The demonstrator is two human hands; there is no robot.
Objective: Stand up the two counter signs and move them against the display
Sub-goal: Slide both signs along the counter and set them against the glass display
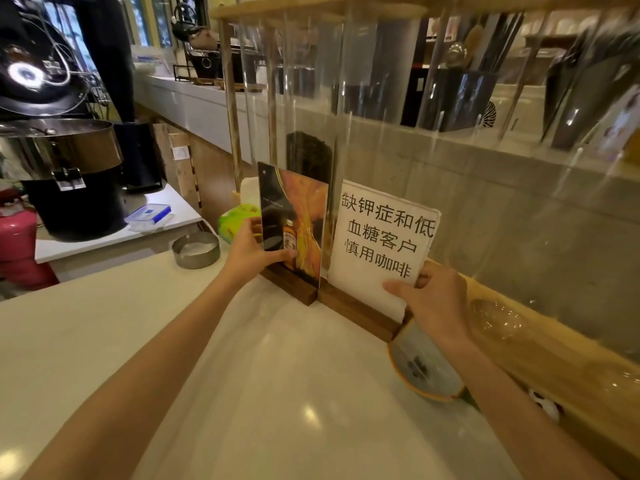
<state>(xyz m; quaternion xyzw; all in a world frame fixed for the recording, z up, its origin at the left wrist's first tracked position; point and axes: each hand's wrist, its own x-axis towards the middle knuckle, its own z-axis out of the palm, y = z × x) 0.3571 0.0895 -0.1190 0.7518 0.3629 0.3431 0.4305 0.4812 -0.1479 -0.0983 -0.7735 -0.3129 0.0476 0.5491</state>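
Two counter signs stand upright side by side in dark wooden bases on the white counter (242, 358), close to the clear tube display (381, 116). The left sign (301, 216) is an acrylic panel with an orange picture of a bottle. My left hand (249, 252) grips its lower left edge, thumb on the front. The right sign (381, 233) is a white sheet with black Chinese characters. My right hand (433, 296) pinches its lower right corner. The two wooden bases (349, 306) touch end to end.
A round metal ring (196, 250) and a green packet (235, 220) lie left of the signs. A patterned bowl (426, 368) sits under my right wrist, by the display's wooden ledge (571, 368). A coffee roaster (62, 150) and a red cylinder (19, 237) stand at far left.
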